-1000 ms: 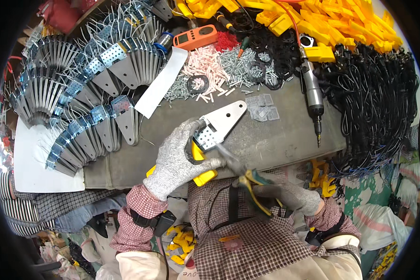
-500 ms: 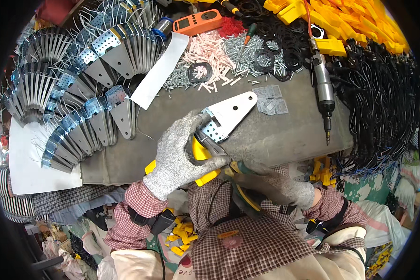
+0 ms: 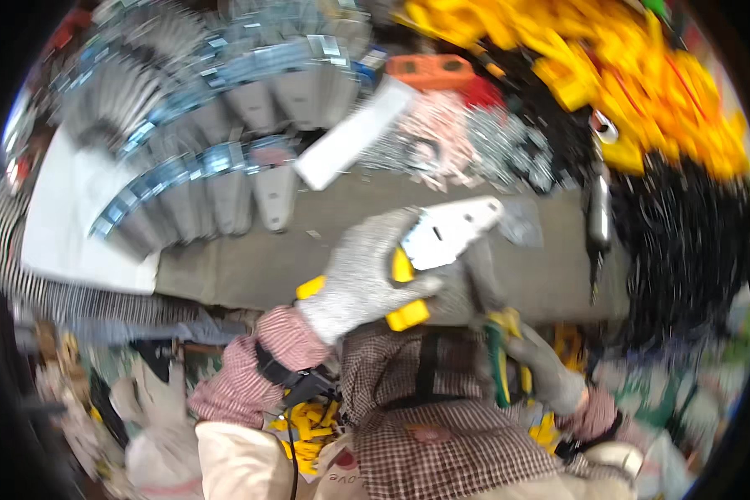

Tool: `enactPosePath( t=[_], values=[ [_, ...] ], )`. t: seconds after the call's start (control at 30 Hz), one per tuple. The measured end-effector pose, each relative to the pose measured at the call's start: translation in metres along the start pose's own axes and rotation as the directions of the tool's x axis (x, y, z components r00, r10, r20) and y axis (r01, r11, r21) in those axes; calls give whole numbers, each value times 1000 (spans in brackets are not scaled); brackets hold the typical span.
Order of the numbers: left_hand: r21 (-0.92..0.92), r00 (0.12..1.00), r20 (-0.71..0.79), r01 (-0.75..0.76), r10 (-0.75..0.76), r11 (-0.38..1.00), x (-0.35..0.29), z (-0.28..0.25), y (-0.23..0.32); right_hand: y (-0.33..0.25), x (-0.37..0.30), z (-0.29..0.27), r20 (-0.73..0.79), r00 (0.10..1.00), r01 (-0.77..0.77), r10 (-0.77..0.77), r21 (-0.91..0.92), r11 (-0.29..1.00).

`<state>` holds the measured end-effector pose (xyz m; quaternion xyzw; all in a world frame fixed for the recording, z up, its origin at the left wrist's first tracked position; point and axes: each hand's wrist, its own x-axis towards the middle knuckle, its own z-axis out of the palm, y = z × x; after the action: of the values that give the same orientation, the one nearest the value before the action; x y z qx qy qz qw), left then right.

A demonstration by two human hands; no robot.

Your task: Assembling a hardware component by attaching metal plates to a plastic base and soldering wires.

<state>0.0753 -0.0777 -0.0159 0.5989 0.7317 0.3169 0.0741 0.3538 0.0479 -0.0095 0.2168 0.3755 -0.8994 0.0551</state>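
Note:
My left hand [image 3: 365, 268], in a grey knit glove, grips a yellow plastic housing [image 3: 408, 315]. A pale, tapered metal plate [image 3: 466, 223] with small holes juts from it to the upper right, its narrow end over the table. My right hand [image 3: 550, 375], in a darker-palmed glove, is closed round hand pliers with green-and-yellow handles [image 3: 498, 362]. Its blurred fingers stretch up near the underside of the plate; whether they touch it, I cannot tell. The pliers' jaws cannot be made out.
Rows of tapered metal plates [image 3: 275, 196] stand at the left beside a white strip [image 3: 354, 133]. Pink pieces [image 3: 446, 125], screws [image 3: 504, 137] and an orange meter [image 3: 429, 72] lie at the back. A screwdriver tool [image 3: 598, 221], black cables [image 3: 683, 250] and yellow housings [image 3: 575, 71] are at the right.
The view has swung and blurred. My right hand with the pliers has drawn away from my left hand to the right, its fingers reaching up by the plate. My left hand keeps its grip.

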Motion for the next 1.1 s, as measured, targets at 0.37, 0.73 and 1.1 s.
enactPosePath(
  t=[0.37, 0.73, 1.1],
  values=[
    [-965, 275, -158, 160, -948, 207, -126, -100, -59, -79, 70, 107, 506, 861, 327, -54, -469, 821],
    [278, 491, -668, 861, -559, 425, -178, -159, -129, -97, 13, -97, -187, 273, -562, -944, -827, 1],
    [283, 940, 233, 178, -248, 942, -32, -25, -14, -95, 43, -78, -520, 308, 629, -797, -517, 580]
  ],
)
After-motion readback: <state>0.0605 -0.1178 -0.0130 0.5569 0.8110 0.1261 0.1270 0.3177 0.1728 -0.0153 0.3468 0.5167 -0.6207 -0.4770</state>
